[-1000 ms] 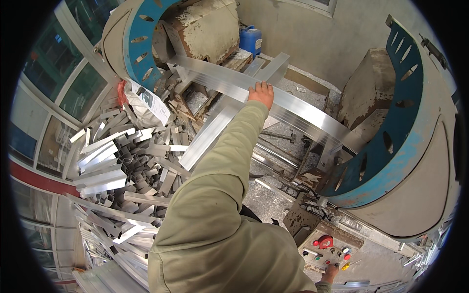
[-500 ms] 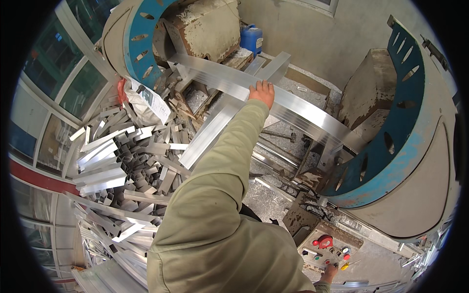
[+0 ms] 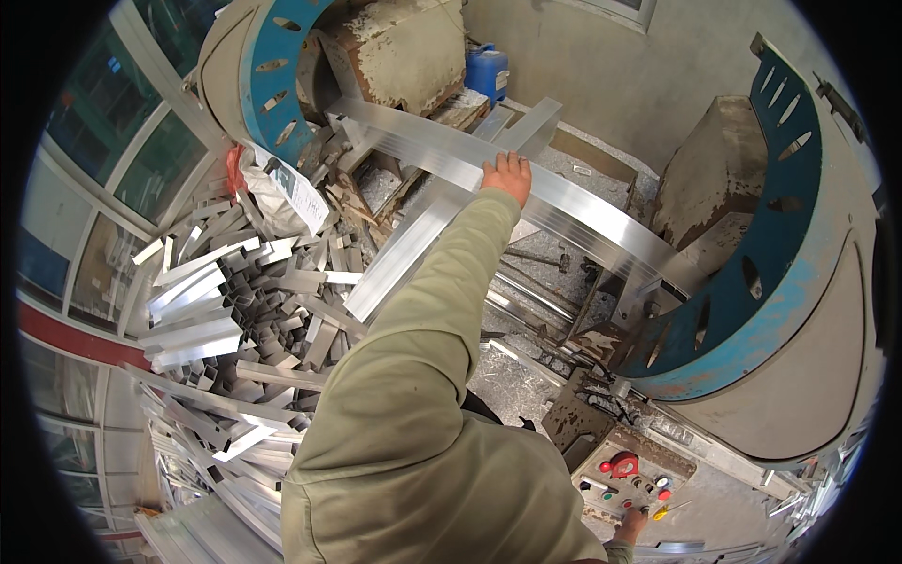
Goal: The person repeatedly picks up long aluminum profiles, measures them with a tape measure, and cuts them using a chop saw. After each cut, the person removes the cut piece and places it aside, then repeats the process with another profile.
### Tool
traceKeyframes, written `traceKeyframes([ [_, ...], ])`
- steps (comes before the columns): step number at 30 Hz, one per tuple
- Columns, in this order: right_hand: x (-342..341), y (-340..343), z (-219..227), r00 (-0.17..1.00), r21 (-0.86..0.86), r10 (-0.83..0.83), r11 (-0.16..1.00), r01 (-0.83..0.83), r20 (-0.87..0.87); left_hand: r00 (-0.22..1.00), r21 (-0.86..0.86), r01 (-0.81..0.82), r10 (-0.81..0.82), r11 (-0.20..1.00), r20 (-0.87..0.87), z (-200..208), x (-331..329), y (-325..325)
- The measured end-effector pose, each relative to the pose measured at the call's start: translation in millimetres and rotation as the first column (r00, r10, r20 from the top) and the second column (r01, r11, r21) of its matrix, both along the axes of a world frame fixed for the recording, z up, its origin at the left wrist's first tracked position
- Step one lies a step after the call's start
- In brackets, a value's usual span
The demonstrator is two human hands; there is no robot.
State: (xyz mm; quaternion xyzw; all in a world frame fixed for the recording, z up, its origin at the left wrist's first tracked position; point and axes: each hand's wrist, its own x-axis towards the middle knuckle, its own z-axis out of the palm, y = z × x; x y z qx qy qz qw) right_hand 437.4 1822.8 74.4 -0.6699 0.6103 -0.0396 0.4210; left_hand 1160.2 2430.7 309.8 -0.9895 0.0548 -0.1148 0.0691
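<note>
My left hand (image 3: pixel 508 176) lies on a long silvery aluminium profile (image 3: pixel 592 211), its fingers closed over the far edge. The profile spans between two big round blue-and-grey saw guards, one at the upper left (image 3: pixel 273 89) and one at the right (image 3: pixel 752 329). Low on the right, my right hand (image 3: pixel 629 526) is at the edge of a control panel (image 3: pixel 601 470). Its fingers are curled against a small dark control too tiny to make out. Beside it are a red mushroom-shaped switch (image 3: pixel 622 464), several buttons and a yellow-handled tool (image 3: pixel 661 513).
A heap of cut aluminium offcuts (image 3: pixel 282 348) fills the left, with a white sack (image 3: pixel 282 193) behind it. Two more profiles (image 3: pixel 404 254) (image 3: pixel 537 127) lie crosswise under the long one. A blue canister (image 3: pixel 486 75) stands by the back wall. Metal chips cover the machine bed.
The view has shifted very slightly. Both hands stay where they were, and the profile has not visibly moved.
</note>
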Motion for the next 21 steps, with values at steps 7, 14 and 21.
traceKeyframes([
  [7,-10,-17,-24,0.994,0.059,0.028,0.998,-0.034,0.103,0.999,0.009,0.018,-0.018,1.0,0.032,-3,0,1],
  [14,-15,-23,-41,0.989,0.077,-0.018,0.997,0.007,0.149,0.999,0.005,-0.003,0.003,1.0,-0.044,2,0,0],
  [21,-6,36,10,0.951,0.044,-0.271,0.963,0.267,0.15,0.999,0.022,0.005,-0.005,1.0,-0.032,3,-1,0],
])
